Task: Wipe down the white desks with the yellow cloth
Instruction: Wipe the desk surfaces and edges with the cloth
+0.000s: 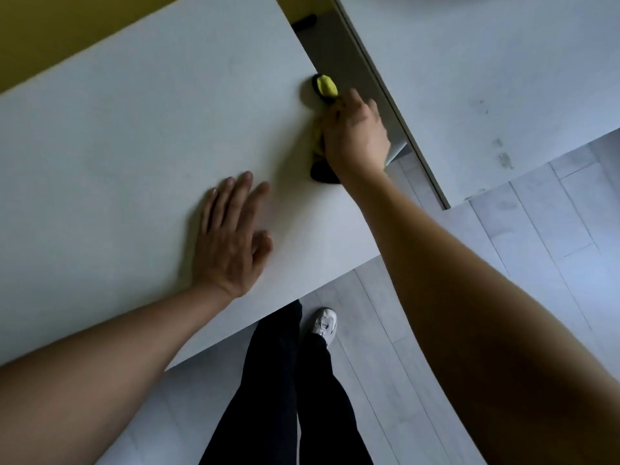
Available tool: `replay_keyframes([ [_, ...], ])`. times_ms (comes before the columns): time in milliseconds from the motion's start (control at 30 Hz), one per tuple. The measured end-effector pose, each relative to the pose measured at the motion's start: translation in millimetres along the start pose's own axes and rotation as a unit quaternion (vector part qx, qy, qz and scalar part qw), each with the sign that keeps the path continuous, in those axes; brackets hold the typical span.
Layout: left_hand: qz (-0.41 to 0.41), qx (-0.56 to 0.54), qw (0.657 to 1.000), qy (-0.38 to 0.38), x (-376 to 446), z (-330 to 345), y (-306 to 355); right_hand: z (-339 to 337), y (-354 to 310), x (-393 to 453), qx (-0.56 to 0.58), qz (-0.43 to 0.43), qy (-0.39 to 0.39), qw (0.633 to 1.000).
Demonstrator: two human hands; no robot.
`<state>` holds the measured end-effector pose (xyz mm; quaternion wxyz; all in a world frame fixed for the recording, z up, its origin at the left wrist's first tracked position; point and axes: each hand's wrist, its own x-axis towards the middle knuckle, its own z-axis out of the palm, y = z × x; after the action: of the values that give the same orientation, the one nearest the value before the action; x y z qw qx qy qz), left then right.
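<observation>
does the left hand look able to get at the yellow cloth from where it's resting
Probably yes: the left hand lies flat on the same white desk, bare surface between it and the yellow cloth, though the right hand covers most of it.

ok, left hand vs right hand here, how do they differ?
The left hand lies flat on the near white desk, fingers straight and spread, holding nothing. The right hand grips the yellow cloth at that desk's far right edge, beside the gap to the second desk. The left sits closer to the person; the right reaches further out. Both are bare and on the same desk.
</observation>
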<state>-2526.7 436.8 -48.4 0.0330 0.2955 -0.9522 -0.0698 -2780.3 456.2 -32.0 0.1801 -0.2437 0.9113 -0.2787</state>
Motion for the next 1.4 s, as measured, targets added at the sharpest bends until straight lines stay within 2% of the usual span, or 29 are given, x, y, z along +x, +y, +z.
replay_keyframes([
  [267, -0.007, -0.007, 1.0, 0.003, 1, -1, 2, -37, 77, -105, -0.065, 0.029, 0.023, 0.997],
  [400, -0.005, -0.008, 1.0, 0.01, 3, 1, 0, -21, 47, -74, -0.077, 0.026, 0.046, 0.996],
  [667, 0.001, 0.001, 1.0, 0.012, 3, 3, -2, 26, -56, 56, -0.048, -0.025, 0.013, 0.998],
  [800, 0.006, 0.0, 1.0, 0.015, 1, 4, -3, 21, -43, 44, -0.033, -0.022, 0.017, 0.999],
  [933, 0.004, -0.019, 1.0, 0.023, 0, 6, -4, 2, 5, -17, -0.055, -0.003, 0.034, 0.998],
  [1167, 0.008, -0.027, 0.999, 0.036, -1, 3, -1, -26, 72, -131, -0.086, 0.122, 0.094, 0.984],
  [1267, 0.011, -0.029, 0.999, 0.033, -2, 2, -2, -16, 63, -139, -0.006, 0.212, 0.16, 0.964],
  [1400, 0.014, -0.036, 0.999, 0.016, -3, 2, -4, -2, 44, -133, 0.085, 0.323, 0.24, 0.911],
])
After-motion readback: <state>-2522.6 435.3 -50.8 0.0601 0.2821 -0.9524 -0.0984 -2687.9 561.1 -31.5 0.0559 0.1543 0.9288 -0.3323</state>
